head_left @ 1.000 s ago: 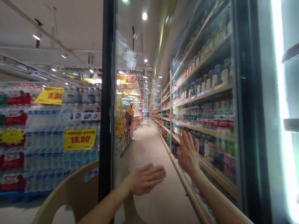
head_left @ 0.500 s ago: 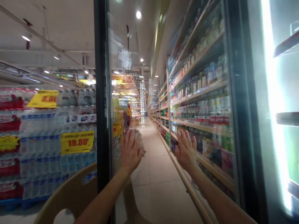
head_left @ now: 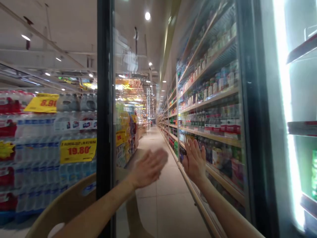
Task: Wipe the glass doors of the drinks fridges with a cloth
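Observation:
A dark-framed glass door (head_left: 107,99) stands in front of me, and the aisle shows through its pane. My left hand (head_left: 150,167) is over the pane's lower middle, its stretched fingers pointing right and smeared by motion. Its palm side is hidden, so anything under it cannot be made out. My right hand (head_left: 195,162) is raised against the right part of the pane, fingers extended upward and a little apart, holding nothing visible. Whether either palm presses on the glass is hard to judge.
At the left, stacked packs of bottled water (head_left: 34,158) carry a yellow price sign (head_left: 78,151). A tan curved panel with cut-outs (head_left: 71,195) stands low beside the door frame. Shelves of bottles (head_left: 210,122) show in the glass. At far right is a lit cooler interior (head_left: 302,102).
My left hand has swung from fingers up to fingers pointing right, moving rightward over the pane. A pale patch beside its fingers no longer shows. My right hand has barely shifted.

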{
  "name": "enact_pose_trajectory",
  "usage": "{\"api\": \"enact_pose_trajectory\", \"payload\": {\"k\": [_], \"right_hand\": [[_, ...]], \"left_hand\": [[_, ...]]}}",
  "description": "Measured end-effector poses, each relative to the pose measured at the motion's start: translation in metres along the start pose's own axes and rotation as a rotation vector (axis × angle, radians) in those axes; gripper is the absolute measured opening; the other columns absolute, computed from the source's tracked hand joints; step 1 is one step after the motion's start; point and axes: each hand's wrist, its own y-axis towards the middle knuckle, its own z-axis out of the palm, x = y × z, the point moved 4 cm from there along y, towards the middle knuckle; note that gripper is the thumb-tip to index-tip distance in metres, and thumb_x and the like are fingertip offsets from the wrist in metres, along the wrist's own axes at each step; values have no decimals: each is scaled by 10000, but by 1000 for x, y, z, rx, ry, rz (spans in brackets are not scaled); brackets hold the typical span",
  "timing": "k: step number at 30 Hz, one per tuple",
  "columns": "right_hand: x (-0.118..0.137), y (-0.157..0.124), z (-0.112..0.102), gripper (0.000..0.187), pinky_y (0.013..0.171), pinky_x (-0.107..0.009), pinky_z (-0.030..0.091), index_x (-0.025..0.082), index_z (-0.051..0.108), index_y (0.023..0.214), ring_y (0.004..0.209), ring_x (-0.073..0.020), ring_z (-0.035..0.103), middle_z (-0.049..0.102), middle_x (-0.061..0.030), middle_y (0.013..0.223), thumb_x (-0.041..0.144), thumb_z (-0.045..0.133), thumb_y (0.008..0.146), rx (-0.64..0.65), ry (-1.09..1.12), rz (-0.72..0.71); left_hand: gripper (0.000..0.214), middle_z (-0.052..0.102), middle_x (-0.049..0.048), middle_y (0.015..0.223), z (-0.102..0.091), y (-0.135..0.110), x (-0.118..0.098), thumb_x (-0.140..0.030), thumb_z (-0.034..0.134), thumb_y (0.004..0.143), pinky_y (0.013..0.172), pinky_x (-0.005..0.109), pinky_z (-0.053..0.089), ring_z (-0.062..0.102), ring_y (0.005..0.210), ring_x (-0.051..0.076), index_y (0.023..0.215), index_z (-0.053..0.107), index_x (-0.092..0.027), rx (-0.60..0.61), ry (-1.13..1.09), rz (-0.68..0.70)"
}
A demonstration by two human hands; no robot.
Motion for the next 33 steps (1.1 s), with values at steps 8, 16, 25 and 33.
{"api": "enact_pose_trajectory", "payload": {"k": [8, 16, 25, 33], "right_hand": [[-2, -1, -1, 651, 1126, -476, 178, 223, 200, 1459, 1376, -234, 286, 401, -97, 1438, 218, 438, 853, -11, 31, 11], [-3, -2, -3, 638, 1118, -475, 201, 218, 224, 1453, 1367, -243, 306, 426, -110, 1419, 224, 448, 856, -45, 37, -8], [-2, -2, -5, 626, 1121, -477, 209, 208, 250, 1444, 1374, -238, 295, 440, -120, 1407, 214, 460, 854, -70, 11, -34], [-2, -2, -6, 604, 1112, -485, 226, 196, 271, 1437, 1361, -247, 319, 460, -128, 1390, 208, 451, 860, -89, 7, -38]], "left_hand": [[546, 360, 90, 1456, -13, -18, 38, -330, 460, 856, 1147, 439, 116, 131, 1417, 217, 1381, 370, -213, -19, 79, -374], [513, 395, 78, 1436, -17, -34, 34, -347, 461, 857, 1144, 429, 128, 201, 1401, 214, 1356, 406, -237, 14, 105, -306], [540, 364, 99, 1454, -15, 5, 35, -364, 429, 875, 1137, 426, 140, 220, 1396, 234, 1383, 361, -196, -99, 133, -535], [512, 385, 38, 1448, 0, 34, -6, -395, 426, 870, 1151, 379, 107, 205, 1401, 190, 1351, 411, -222, -38, 45, -178]]}}
